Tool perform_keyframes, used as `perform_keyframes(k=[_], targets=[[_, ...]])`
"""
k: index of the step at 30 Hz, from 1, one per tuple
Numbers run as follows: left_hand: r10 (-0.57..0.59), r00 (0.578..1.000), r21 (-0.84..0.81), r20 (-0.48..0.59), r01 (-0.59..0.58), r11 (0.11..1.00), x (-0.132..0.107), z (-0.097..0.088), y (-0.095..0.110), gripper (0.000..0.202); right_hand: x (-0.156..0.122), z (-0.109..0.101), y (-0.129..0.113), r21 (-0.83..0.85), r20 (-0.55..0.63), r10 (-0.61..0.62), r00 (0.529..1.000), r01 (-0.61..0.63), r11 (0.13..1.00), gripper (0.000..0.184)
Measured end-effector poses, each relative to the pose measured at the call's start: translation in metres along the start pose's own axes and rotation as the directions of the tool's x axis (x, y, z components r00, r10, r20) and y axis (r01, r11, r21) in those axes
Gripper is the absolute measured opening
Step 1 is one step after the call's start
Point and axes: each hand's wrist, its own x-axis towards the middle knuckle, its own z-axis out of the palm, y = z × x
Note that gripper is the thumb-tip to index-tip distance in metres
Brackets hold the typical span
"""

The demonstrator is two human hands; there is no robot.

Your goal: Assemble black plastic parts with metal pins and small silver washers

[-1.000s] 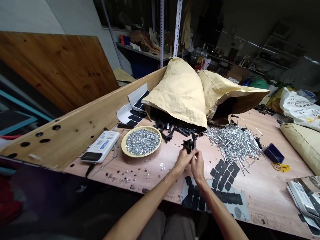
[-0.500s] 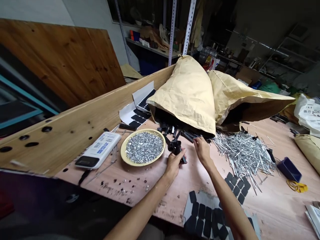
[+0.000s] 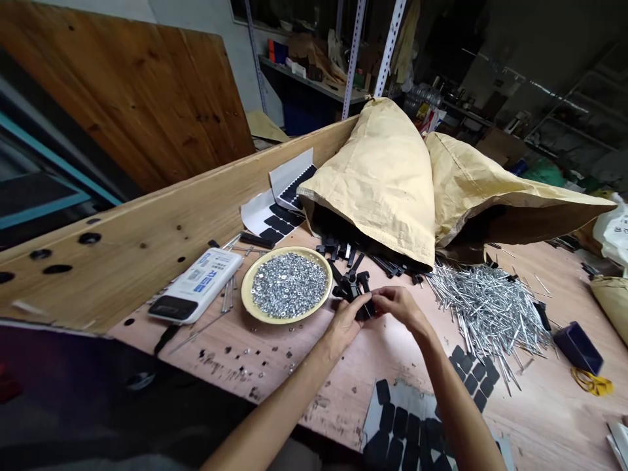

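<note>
My left hand (image 3: pixel 346 324) is closed around a black plastic part with several arms (image 3: pixel 351 282), held just above the table to the right of the plate. Against its right side, my right hand (image 3: pixel 401 306) pinches a black plastic piece (image 3: pixel 364 280); the fingertips partly hide where the two meet. Loose black plastic pieces (image 3: pixel 338 249) lie behind the hands, at the mouth of a paper sack (image 3: pixel 377 176). On the left stands a yellowish plate (image 3: pixel 246 304) heaped with small metal nuts (image 3: pixel 289 284).
A pile of long metal rods (image 3: pixel 485 307) lies to the right, beside a dark blue scoop-like container (image 3: pixel 579 348) and a yellow band (image 3: pixel 592 382). Sheets of black pads (image 3: pixel 400 422) lie in front. A white device (image 3: pixel 196 288) rests left, by the wooden side board (image 3: pixel 161 239).
My right hand has come from the black pieces by the sack to the part in my left hand, and the two hands now meet. The view has shifted slightly.
</note>
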Motion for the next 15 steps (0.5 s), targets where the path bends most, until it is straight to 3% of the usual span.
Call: perform_keyframes(k=[3,6,11,13,15], targets=[[-0.103,0.994,-0.080,0.026,0.105,0.991,-0.002,-0.001,-0.001,0.024,0.014,-0.011,-0.002,-0.225,-0.136,-0.033,0.990,0.001,0.974,0.022],[-0.121,0.992,-0.083,0.034,0.124,0.989,-0.005,-0.002,-0.001,0.031,0.041,-0.006,-0.009,-0.490,-0.233,-0.066,0.970,-0.058,0.870,0.024],[-0.146,0.988,-0.053,0.047,0.148,0.988,-0.007,-0.005,0.003,0.028,0.066,0.013,-0.021,-0.550,-0.226,-0.050,0.973,-0.085,0.831,0.035],[-0.169,0.985,-0.060,0.041,0.171,0.983,-0.008,-0.006,0.006,0.025,0.062,0.009,-0.024,-0.552,-0.241,-0.064,0.968,-0.083,0.830,0.037],[-0.181,0.983,-0.081,0.025,0.183,0.980,-0.010,-0.007,0.009,0.024,0.047,-0.001,-0.025,-0.482,-0.344,-0.116,0.932,-0.069,0.873,0.037]])
